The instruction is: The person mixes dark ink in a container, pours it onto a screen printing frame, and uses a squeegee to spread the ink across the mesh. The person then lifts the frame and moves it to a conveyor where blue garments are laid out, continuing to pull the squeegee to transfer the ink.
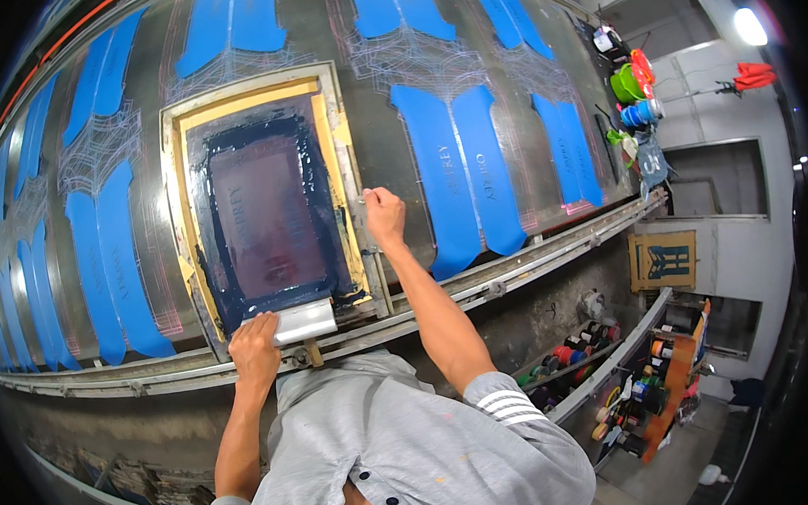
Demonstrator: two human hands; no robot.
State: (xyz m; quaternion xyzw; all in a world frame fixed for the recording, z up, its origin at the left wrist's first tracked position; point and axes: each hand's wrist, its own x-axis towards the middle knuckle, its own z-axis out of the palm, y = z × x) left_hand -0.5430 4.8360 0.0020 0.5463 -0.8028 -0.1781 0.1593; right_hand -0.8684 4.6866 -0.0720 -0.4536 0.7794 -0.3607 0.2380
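A screen-printing frame (172, 172), edged with yellow tape, lies on the long dark table in front of me. Its mesh (267, 217) shows a purplish window with a wet dark ink border. My left hand (255, 348) is closed around the left end of a silver squeegee (305, 323), which rests at the frame's near end. Beside the frame's right rail, my right hand (386, 217) has its fingers curled shut; what they grip, if anything, is hard to make out. Blue fabric panels (441, 162) with dark lettering lie flat right of the frame.
More blue panels (107, 272) are laid in rows along the table. A metal rail (529, 264) runs along its near edge. Ink containers (628, 84) and cloths stand at the right end. A rack (645, 395) of bottles and jars is at the lower right.
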